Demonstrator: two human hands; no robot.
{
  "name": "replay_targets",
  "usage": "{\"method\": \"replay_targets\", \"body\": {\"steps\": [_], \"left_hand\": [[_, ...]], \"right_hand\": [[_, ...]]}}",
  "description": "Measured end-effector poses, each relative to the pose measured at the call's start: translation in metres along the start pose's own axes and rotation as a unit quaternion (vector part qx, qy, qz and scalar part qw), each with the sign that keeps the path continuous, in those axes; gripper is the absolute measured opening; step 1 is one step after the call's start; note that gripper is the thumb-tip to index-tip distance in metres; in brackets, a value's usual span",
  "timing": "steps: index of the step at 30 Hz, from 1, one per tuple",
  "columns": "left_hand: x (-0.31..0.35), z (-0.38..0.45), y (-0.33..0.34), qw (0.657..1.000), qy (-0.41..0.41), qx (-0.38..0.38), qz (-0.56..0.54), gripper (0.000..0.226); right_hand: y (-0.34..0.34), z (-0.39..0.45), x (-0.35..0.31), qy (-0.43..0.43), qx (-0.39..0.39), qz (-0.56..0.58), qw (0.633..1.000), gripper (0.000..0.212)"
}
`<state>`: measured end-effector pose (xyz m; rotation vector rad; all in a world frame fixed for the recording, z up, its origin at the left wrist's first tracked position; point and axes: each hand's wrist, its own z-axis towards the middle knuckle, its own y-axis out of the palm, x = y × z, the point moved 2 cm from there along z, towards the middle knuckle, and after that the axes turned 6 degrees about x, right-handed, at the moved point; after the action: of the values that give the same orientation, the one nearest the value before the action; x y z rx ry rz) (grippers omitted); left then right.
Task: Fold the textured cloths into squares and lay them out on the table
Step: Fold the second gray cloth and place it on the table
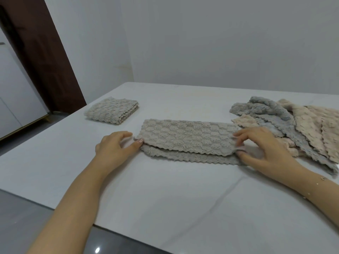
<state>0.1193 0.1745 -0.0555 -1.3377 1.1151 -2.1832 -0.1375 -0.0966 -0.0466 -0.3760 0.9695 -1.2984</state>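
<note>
A grey-beige textured cloth (187, 138) lies across the middle of the white table (165, 198), folded lengthwise into a long strip, its upper layer not quite lined up with the lower one. My left hand (115, 145) pinches the strip's left end between thumb and fingers. My right hand (264, 145) pinches the right end. A matching cloth folded into a square (111, 110) rests at the far left of the table.
A loose pile of unfolded cloths (293, 125), grey-blue and pale beige, lies at the right side of the table. A dark brown door (40, 52) and a white cabinet (14, 88) stand off to the left. The table's near-left edge runs diagonally above grey floor.
</note>
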Motion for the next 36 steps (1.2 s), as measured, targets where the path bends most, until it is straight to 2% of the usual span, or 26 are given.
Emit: {"method": "replay_targets", "body": {"steps": [3,6,9,12,16,21,25,30,33,36], "left_hand": [[0.003,-0.001,-0.001,0.999,0.001,-0.014,-0.029,0.040],[0.004,-0.002,0.000,0.997,0.016,-0.037,-0.064,0.044],[0.009,-0.004,0.002,0.977,-0.010,-0.071,-0.201,0.049],[0.016,-0.009,-0.001,0.955,-0.039,-0.064,-0.288,0.032],[0.014,-0.007,-0.003,0.969,-0.037,-0.032,-0.242,0.025],[0.011,-0.008,-0.001,0.986,0.097,-0.004,-0.133,0.041],[0.012,-0.010,0.002,0.981,0.143,-0.008,-0.129,0.018],[0.020,-0.013,0.001,0.973,0.206,0.074,-0.080,0.002],[0.024,-0.017,-0.001,0.966,0.220,0.091,-0.099,0.005],[0.026,-0.022,-0.003,0.965,0.189,0.087,-0.160,0.005]], "right_hand": [[0.005,0.000,-0.002,-0.058,-0.051,-0.060,0.995,0.040],[0.010,-0.002,0.002,-0.054,-0.098,-0.036,0.993,0.042],[0.011,-0.002,0.006,-0.034,-0.105,-0.013,0.994,0.041],[0.012,-0.002,0.007,-0.031,-0.097,-0.011,0.995,0.040],[0.010,-0.002,0.006,-0.035,-0.075,-0.014,0.996,0.040],[0.003,0.000,0.001,-0.064,-0.007,-0.018,0.998,0.034],[0.002,-0.002,0.005,-0.072,0.006,-0.052,0.996,0.019],[0.004,-0.002,0.004,-0.071,0.016,-0.046,0.996,0.012],[0.003,-0.003,0.006,-0.025,0.032,-0.002,0.999,0.015],[0.002,-0.004,0.007,0.004,0.038,0.054,0.998,0.009]]}}
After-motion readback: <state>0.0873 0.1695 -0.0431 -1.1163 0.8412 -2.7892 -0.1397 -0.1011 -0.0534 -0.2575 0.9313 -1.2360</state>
